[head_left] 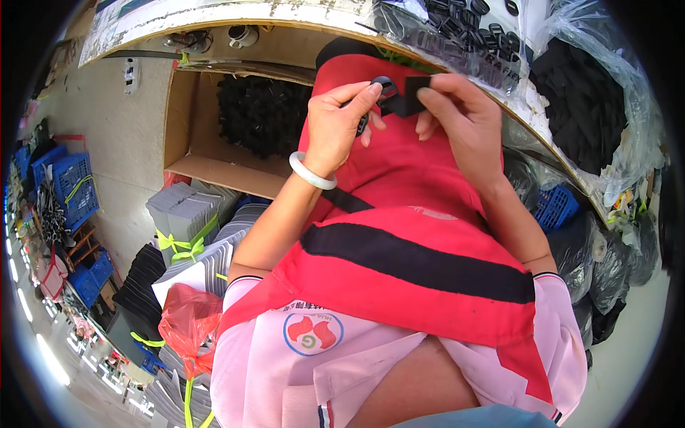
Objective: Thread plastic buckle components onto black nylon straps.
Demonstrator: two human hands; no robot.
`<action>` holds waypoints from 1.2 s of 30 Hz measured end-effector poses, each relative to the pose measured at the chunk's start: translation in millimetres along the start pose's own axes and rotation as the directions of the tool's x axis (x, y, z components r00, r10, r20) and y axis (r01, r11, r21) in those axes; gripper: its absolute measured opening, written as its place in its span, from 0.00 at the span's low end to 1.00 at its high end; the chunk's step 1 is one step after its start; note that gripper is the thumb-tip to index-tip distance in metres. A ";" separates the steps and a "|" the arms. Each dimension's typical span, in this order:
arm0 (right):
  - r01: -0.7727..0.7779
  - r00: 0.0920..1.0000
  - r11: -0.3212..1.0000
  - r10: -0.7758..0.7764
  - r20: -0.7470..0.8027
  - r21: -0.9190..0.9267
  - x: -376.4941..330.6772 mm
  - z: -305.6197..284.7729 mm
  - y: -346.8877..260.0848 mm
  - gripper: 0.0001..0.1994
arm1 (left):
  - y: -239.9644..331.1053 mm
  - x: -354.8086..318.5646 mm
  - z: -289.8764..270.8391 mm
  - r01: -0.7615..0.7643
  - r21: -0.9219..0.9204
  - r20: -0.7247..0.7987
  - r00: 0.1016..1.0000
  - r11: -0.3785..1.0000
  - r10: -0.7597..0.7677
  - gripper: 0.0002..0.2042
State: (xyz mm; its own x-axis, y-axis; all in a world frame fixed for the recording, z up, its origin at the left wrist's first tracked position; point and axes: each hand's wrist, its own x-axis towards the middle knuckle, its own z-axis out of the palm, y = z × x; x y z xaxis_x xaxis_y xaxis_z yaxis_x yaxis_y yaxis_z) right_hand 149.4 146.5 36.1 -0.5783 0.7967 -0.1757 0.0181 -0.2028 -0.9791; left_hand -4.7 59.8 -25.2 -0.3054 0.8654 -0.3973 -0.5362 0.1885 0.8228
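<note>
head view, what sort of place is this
Probably a factory or workshop: black plastic buckle-like parts heaped on the worktable, a cardboard box of small black pieces, and a grey stack tied with lime-green strip.

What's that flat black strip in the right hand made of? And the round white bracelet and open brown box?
The flat black strip looks dull, perhaps fabric webbing, but blur hides any weave. The round white bracelet may be polished stone or plastic: it's smooth and glossy. The open brown box looks like dull cardboard, with thin, plain walls.
</note>
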 end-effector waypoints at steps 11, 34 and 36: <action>-0.368 0.926 0.929 0.370 0.076 -0.031 3.0 -5.5 22.4 0.09 | -3.5 -8.8 5.7 -0.269 0.257 0.035 0.962 0.928 0.270 0.07; -0.209 0.962 0.978 0.208 0.179 -0.013 0.8 -15.4 22.4 0.05 | 9.3 -31.5 -1.3 -0.489 0.328 0.300 0.865 0.808 0.402 0.07; -0.165 0.974 0.986 0.164 0.159 -0.008 1.4 -11.5 30.4 0.05 | 10.0 -34.8 -4.7 -0.461 0.349 0.270 0.883 0.816 0.383 0.08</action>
State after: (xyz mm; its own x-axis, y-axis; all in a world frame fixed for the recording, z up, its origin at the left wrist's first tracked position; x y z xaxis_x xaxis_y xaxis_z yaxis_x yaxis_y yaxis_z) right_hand 158.5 148.0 4.9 -0.6898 0.6519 -0.3151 0.1193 -0.3269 -0.9375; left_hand -3.1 29.4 -5.0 -0.2623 0.9621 0.0741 -0.0221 -0.0827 0.9963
